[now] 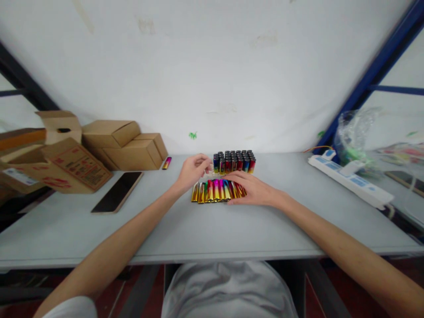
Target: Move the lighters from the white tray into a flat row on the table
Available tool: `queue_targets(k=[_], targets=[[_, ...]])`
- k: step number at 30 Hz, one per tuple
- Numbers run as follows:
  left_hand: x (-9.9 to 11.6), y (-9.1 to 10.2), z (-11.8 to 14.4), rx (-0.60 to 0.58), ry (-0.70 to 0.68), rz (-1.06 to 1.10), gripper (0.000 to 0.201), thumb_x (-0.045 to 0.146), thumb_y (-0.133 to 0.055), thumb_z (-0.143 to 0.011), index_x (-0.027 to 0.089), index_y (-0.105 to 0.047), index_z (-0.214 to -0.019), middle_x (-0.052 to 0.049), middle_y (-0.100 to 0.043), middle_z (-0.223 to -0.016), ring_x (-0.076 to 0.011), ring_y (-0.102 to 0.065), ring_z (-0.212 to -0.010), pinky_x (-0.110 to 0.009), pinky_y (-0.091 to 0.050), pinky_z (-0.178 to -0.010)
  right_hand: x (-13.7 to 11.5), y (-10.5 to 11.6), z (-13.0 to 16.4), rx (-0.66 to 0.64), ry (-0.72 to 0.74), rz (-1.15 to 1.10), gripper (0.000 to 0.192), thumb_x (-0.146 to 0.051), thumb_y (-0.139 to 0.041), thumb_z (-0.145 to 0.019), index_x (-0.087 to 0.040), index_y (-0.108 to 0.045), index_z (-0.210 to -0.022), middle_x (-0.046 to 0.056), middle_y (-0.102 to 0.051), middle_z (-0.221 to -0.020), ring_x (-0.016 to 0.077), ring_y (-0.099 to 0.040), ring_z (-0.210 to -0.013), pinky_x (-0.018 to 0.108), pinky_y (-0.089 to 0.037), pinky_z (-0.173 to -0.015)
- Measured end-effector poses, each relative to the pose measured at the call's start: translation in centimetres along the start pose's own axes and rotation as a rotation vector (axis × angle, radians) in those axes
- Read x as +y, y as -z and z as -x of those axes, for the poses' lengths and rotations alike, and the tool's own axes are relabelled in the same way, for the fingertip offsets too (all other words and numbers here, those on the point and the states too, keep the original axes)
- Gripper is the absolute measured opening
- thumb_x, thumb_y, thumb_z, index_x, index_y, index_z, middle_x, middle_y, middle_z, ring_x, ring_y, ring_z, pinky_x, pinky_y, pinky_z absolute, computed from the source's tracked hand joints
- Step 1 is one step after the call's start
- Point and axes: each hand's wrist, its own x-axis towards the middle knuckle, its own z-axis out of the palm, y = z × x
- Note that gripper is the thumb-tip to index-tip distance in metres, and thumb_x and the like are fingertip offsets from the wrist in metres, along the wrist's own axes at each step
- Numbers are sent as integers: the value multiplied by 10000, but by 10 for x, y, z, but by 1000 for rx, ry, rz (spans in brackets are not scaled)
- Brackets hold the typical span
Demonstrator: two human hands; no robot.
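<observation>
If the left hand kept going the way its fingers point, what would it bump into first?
Probably the block of upright lighters. The left hand points right and a little away, with its fingertips almost at the block's near left corner. The row of lighters lying flat sits just below that line. Depth is hard to judge.

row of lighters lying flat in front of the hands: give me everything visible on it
The row of lying lighters is a tight side-by-side line on the grey table, just in front of the upright block of lighters. Bodies look glossy and metallic, in gold, pink, red and rainbow tints, long axes pointing away from the person. The right hand rests flat on the row's right end, covering several. The left hand is curled just behind the left end; contact with the row cannot be told.
</observation>
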Motion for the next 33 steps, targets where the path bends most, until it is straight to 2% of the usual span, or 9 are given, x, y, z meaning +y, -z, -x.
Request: queue_targets(k=[4,8,11,15,19,22,25,28,33], targets=[[-7,6,-4,103,-111,-154,198,361,-708,-847,169,-725,-893,-57,-741,-843,-181,-672,-800,-276,-517,-728,0,4,0,-11,6,-5,853,-670,-720,-840,-238,-452,-1526,150,-568,-1435,318,-561,-1313,535,-466,-1121],[-16,9,-9,48,-133,-227,374,377,-735,-822,153,-726,-1121,-128,-736,-1128,-235,-679,-1014,-309,-542,-793,0,15,2,12,5,-12,855,-669,-722,-839,-240,-448,-1525,140,-554,-1452,314,-539,-1335,521,-456,-1138],[-25,7,-13,-1,-117,-241,621,386,-805,-755,143,-650,-1305,-202,-644,-1358,-303,-624,-1227,-381,-555,-908,2,23,3,70,-16,5,673,-608,-619,-951,-247,-473,-1500,125,-575,-1418,296,-539,-1333,520,-450,-1144],[-41,3,-20,-99,-92,-192,823,385,-861,-716,130,-546,-1433,-248,-550,-1491,-345,-532,-1386,-488,-464,-1106,6,32,5,107,-53,37,470,-535,-480,-1044,-228,-577,-1386,118,-621,-1280,274,-601,-1214,495,-496,-1087],[-54,1,-26,-192,-91,-136,812,362,-856,-742,130,-518,-1444,-242,-574,-1475,-337,-550,-1381,-517,-431,-1151,9,42,11,-9,-104,54,566,-628,-600,-952,-209,-620,-1332,114,-616,-1198,266,-645,-1053,471,-552,-973],[-59,-1,-30,-223,-102,-110,731,335,-845,-765,144,-539,-1400,-205,-632,-1420,-322,-598,-1331,-527,-433,-1158,10,45,14,-143,-128,30,753,-689,-714,-832,-199,-591,-1391,123,-591,-1249,278,-642,-1064,481,-543,-984],[-60,-2,-33,-237,-90,-83,658,331,-847,-775,159,-565,-1344,-174,-671,-1380,-311,-639,-1281,-522,-452,-1152,13,40,15,-219,-131,4,867,-703,-774,-755,-184,-571,-1418,137,-568,-1306,299,-633,-1119,480,-524,-1025],[-60,-2,-34,-253,-59,-31,629,329,-862,-760,158,-582,-1297,-160,-717,-1309,-299,-694,-1196,-515,-498,-1110,14,33,13,-234,-138,-3,929,-694,-799,-729,-182,-536,-1459,147,-556,-1350,315,-623,-1163,482,-508,-1054],[-63,-1,-36,-213,-18,30,647,320,-907,-690,138,-614,-1237,-165,-755,-1215,-289,-738,-1097,-496,-547,-1047,15,29,13,-204,-129,8,844,-633,-796,-771,-198,-547,-1451,143,-572,-1346,320,-623,-1188,480,-506,-1054]])
